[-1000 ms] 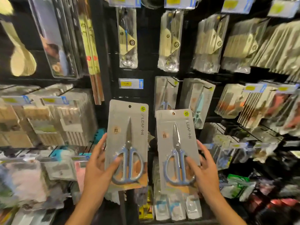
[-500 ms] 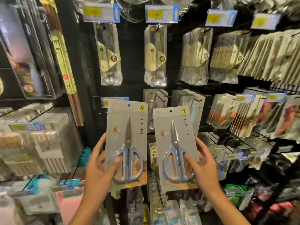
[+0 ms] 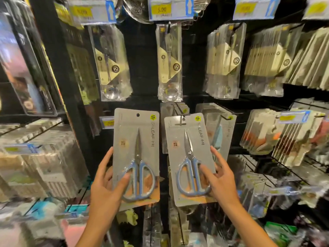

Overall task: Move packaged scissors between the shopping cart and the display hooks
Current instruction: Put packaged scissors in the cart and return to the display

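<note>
The left hand point(image 3: 105, 186) grips the left scissors pack point(image 3: 136, 155) by its lower left edge, thumb pressed on the front over the blue handle loop and fingers wrapped behind the card. This pack stands upright in front of the black display wall point(image 3: 142, 68), just left of the right scissors pack point(image 3: 189, 157), with a narrow gap between the two. Its hang hole at the top is free of any hook. The right scissors pack tilts slightly, its top leaning left; its hang hole sits at the tip of a metal hook point(image 3: 181, 115), in front of a row of similar packs already hanging there. The right hand point(image 3: 219, 182) clamps this pack by its lower right edge, thumb on the front across the blue handle and fingers behind. Above the right pack hang clear bags of spoons point(image 3: 169, 63) under a yellow price tag point(image 3: 170, 8). Further right of it, thick rows of other packaged goods point(image 3: 284, 136) fill the hooks.
</note>
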Motion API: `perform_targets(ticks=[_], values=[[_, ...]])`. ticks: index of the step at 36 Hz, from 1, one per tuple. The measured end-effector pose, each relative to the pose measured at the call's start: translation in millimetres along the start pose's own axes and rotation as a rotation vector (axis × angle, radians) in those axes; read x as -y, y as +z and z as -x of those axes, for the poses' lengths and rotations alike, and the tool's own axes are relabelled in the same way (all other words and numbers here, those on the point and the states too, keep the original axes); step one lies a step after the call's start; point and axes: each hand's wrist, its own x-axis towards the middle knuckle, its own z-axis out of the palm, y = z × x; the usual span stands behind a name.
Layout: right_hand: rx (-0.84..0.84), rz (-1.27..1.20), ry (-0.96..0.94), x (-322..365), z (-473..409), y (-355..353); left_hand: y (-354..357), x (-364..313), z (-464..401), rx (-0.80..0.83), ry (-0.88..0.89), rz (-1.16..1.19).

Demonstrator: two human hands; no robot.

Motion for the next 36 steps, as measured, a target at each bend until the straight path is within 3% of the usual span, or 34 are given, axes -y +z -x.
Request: perform_targets(ticks=[14, 36], values=[[0.13, -0.058, -0.026, -25, -21, -8, 24, 9, 8, -0.125, -0.006, -0.054], [0.034, 0.022, -0.012, -43, -21, 6, 35, 10, -20, -0.071, 0.08, -0.038]])
